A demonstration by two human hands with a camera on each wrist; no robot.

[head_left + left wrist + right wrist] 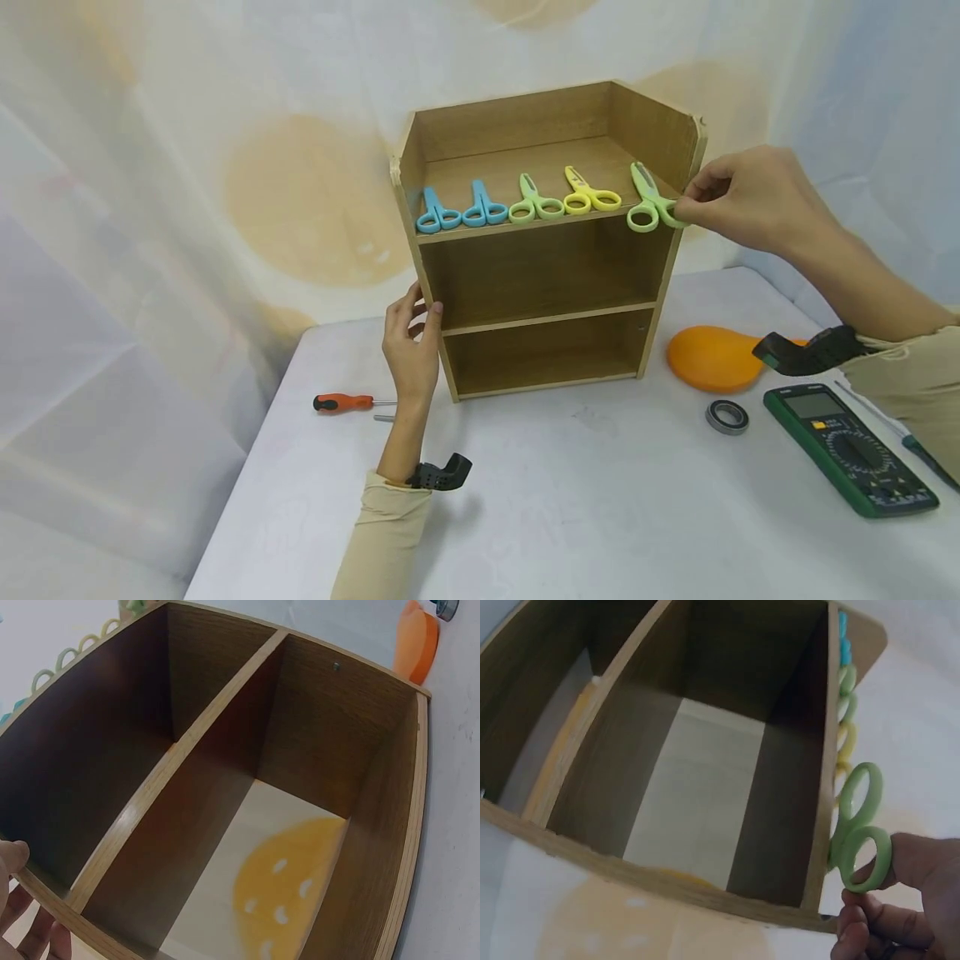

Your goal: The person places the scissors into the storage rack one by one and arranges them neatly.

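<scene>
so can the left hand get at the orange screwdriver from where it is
Probably yes: the left hand rests on the shelf's left edge, and the screwdriver lies on bare table just beside it, nothing between.

— How many scissors are on the shelf unit point(543, 275)?

— Five: two blue scissors point(437, 212), two green scissors point(534, 202), one yellow pair point(588, 193).

— And shelves?

— One unit with three levels.

— What is on the table point(600, 500)?

— One screwdriver point(345, 403) with an orange handle, one orange balloon point(712, 358), one metal ring point(727, 416), one green meter point(847, 447).

— Hands?

— Two: one left hand point(411, 346), one right hand point(746, 200).
</scene>
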